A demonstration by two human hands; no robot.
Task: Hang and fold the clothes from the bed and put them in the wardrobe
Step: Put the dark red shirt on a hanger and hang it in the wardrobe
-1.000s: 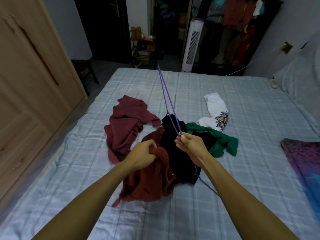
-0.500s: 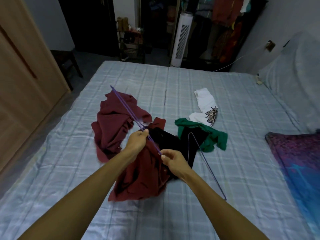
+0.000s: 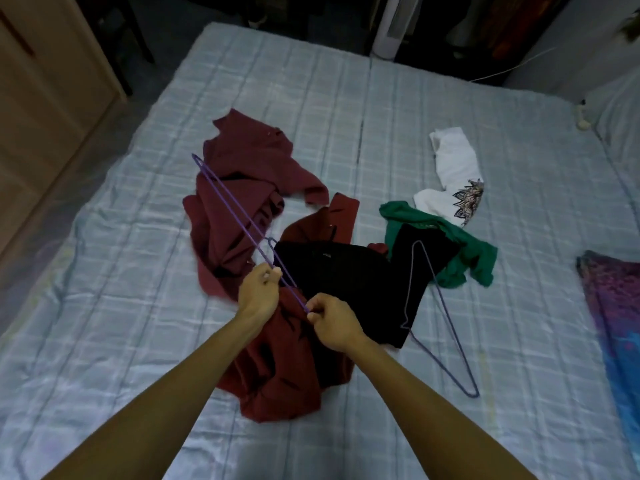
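Note:
A pile of clothes lies mid-bed: a maroon garment (image 3: 239, 199), a second maroon piece (image 3: 277, 372) under my forearms, a black garment (image 3: 346, 285), a green one (image 3: 460, 251) and a white printed one (image 3: 453, 168). My left hand (image 3: 259, 289) and my right hand (image 3: 332, 320) both pinch a thin purple wire hanger (image 3: 228, 199) that slants up to the left over the maroon garment. A second purple hanger (image 3: 440, 306) lies flat on the black garment and the sheet, to the right of my right hand.
The bed (image 3: 346, 98) has a pale blue checked sheet. A wooden wardrobe (image 3: 45, 98) stands at the left. A purple-blue patterned cloth (image 3: 616, 306) lies at the right edge. A white tower fan (image 3: 394, 26) stands beyond the bed's far end.
The hanger swung from pointing straight up to slanting left, and my left hand let go of the maroon cloth to pinch it. One hanger dropped onto the black garment.

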